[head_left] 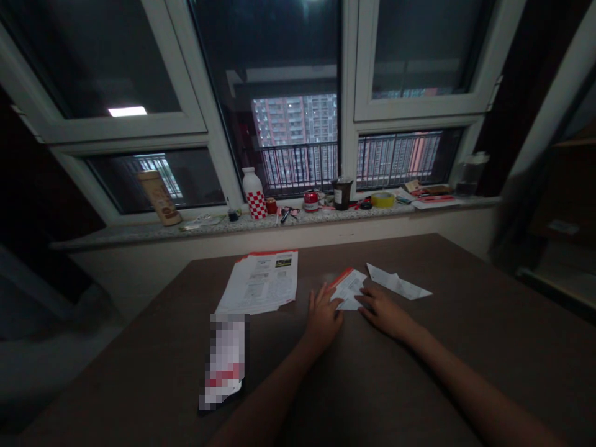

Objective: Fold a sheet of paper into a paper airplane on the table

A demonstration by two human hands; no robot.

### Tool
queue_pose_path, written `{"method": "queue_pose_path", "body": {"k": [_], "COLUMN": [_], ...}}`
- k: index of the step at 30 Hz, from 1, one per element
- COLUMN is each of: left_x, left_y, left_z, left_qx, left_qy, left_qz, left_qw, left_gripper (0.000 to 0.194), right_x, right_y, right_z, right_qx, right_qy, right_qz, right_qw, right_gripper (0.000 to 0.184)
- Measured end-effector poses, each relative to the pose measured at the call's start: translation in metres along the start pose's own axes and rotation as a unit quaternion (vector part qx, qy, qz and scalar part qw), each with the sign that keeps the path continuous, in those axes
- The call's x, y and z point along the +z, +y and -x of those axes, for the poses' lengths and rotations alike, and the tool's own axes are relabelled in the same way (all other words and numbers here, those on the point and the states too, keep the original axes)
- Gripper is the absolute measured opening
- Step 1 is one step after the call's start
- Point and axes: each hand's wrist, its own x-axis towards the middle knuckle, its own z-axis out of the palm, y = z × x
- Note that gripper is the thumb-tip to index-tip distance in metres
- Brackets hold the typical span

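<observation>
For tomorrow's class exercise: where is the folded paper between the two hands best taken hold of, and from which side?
Probably the orange-edged far corner of the folded paper, pinched from the far side. That corner juts clear of the left hand and right hand, which sit at the sheet's near part, and the sheet lies flat on the dark table.
</observation>
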Motion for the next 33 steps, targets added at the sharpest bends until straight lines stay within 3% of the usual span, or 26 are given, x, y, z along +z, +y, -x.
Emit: {"method": "queue_pose_path", "body": {"k": [6,12,19,23,27,33], "left_x": [-0.003,-0.002,0.005,0.003,-0.004,-0.004], "left_y": [0.003,0.001,-0.005,-0.006,-0.008,-0.018], "left_z": [0.003,0.003,0.002,0.000,-0.003,-0.005], "left_qx": [0.018,-0.011,-0.024,-0.022,-0.028,-0.045], "left_qy": [-0.032,-0.006,-0.017,-0.007,-0.001,-0.005], "left_qz": [-0.020,-0.061,-0.059,-0.055,-0.074,-0.088], "left_qw": [0.999,0.998,0.998,0.998,0.997,0.995], "left_gripper": [0.031,0.034,0.037,0.034,0.033,0.033], "right_x": [-0.010,-0.022,-0.023,-0.016,-0.016,-0.019], "right_y": [-0.010,-0.017,-0.016,-0.009,-0.006,-0.009], "right_z": [0.001,0.001,0.002,0.002,0.002,0.001], "right_qx": [-0.054,-0.087,-0.094,-0.064,-0.061,-0.070], "right_qy": [-0.009,-0.001,-0.012,0.019,0.005,-0.022], "right_qz": [-0.047,-0.066,-0.144,-0.119,-0.096,-0.149], "right_qw": [0.997,0.994,0.985,0.991,0.993,0.986], "right_gripper": [0.037,0.029,0.026,0.027,0.027,0.029]}}
